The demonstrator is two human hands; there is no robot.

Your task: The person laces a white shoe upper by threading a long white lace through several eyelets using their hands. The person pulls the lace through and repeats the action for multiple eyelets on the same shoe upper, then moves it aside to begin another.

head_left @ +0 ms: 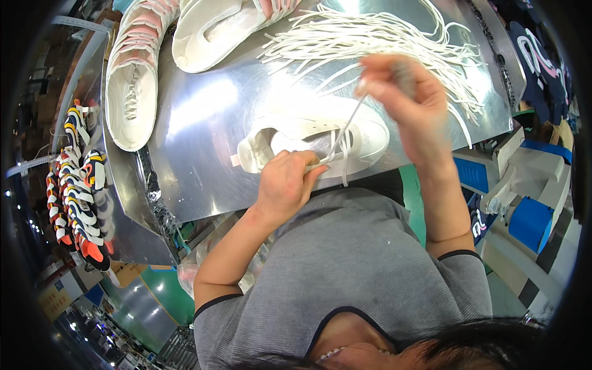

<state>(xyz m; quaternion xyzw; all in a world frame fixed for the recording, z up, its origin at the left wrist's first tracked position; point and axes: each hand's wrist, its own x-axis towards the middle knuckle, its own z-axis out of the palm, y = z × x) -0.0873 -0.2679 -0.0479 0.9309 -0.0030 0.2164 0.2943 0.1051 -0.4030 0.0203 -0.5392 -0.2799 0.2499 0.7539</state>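
A white sneaker lies on its side near the table's front edge, toe to the right. My left hand is closed on its near eyelet edge, thumb and forefinger pinching there. A white lace crosses the shoe's throat, and one end hangs over the near side. Raised above the toe, my right hand is closed around a thin-shafted tool with a greyish handle end. Its shaft slants down to the eyelets beside my left fingers. Motion blurs the right hand, and the tool's tip cannot be made out.
A bundle of loose white laces spreads over the shiny metal table at the far right. White shoes stand nested in a row at the far left, beside another white shoe. Colourful shoe parts lie stacked further left. A blue-and-white machine stands right.
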